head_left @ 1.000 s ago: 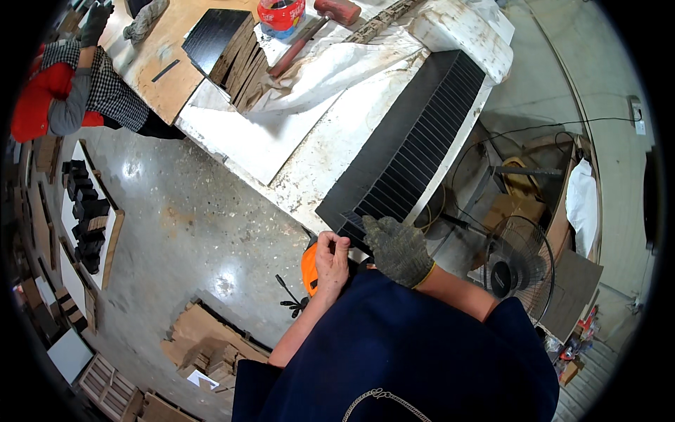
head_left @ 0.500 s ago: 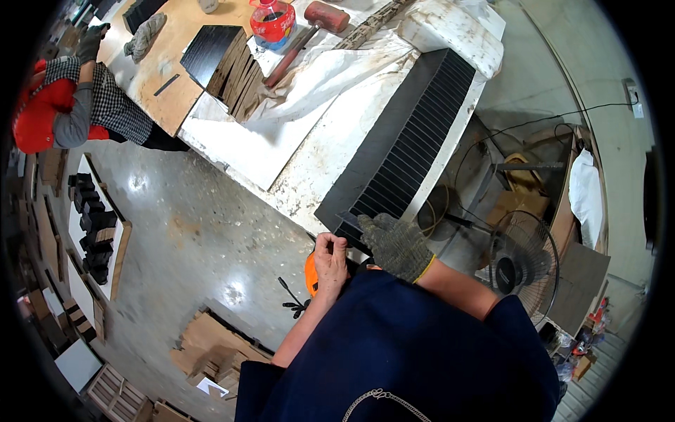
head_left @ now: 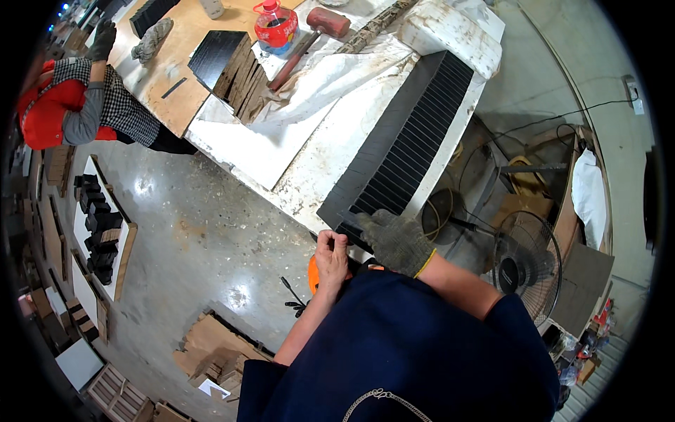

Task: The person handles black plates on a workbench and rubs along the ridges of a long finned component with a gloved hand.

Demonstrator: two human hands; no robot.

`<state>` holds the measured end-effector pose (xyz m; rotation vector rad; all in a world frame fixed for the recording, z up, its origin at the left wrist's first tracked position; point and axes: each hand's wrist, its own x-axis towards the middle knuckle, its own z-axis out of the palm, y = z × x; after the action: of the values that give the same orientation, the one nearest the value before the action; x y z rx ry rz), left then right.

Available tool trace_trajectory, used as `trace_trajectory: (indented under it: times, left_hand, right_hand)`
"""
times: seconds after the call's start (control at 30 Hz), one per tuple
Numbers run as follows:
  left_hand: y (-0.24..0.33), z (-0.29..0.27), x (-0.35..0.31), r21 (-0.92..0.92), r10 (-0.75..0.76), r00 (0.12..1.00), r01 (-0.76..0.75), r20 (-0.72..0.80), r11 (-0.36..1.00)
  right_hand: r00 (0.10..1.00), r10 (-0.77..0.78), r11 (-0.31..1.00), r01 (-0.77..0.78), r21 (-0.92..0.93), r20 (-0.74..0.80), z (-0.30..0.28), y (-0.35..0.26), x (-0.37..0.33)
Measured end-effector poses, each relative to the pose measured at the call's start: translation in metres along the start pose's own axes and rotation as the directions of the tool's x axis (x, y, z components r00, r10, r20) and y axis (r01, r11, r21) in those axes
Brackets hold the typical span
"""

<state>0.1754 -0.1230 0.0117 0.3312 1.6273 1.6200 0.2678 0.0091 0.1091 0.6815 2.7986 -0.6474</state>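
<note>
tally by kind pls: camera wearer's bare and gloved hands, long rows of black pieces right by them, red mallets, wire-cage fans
bare left hand: 1
gloved right hand: 1
long row of black pieces: 1
red mallet: 1
wire-cage fan: 1
Total: 5

- Over the remote feed I had one long row of dark pieces (head_left: 415,141), packed tightly side by side into a straight block.
- It lay on a stained white bench (head_left: 306,186), running from mid-view out toward one o'clock, along the bench edge on its four o'clock side.
- I saw a fairly smooth charcoal face (head_left: 380,137) toward ten o'clock, with faint lines crossing it near the close end.
- The blacker face (head_left: 425,133) toward four o'clock showed the pieces as narrow strips, split by thin pale lines.
- Its close end was partly covered, so I couldn't tell whether the last piece sat flush.
</note>
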Motion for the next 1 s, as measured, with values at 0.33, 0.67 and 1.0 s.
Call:
trace_trajectory:
  times: [0.33, 0.67, 1.0]
  left_hand:
    - [-0.002, -0.008, 0.005, 0.034, -0.013, 0.999, 0.011, 0.047, 0.999]
    - [-0.012, -0.011, -0.005, -0.399, -0.152, 0.970, 0.219, 0.191, 0.890]
    - [-0.055, -0.004, -0.003, -0.061, 0.002, 0.982, 0.009, 0.189, 0.998]
  right_hand:
    - [0.766, 0.182, 0.942, 0.043, 0.332, -0.616, 0.015, 0.019, -0.002]
    - [0.897, -0.083, 0.977, -0.012, -0.212, -0.434, 0.004, 0.028, 0.005]
    - [0.955, -0.038, 0.933, -0.072, -0.353, -0.294, 0.002, 0.025, 0.025]
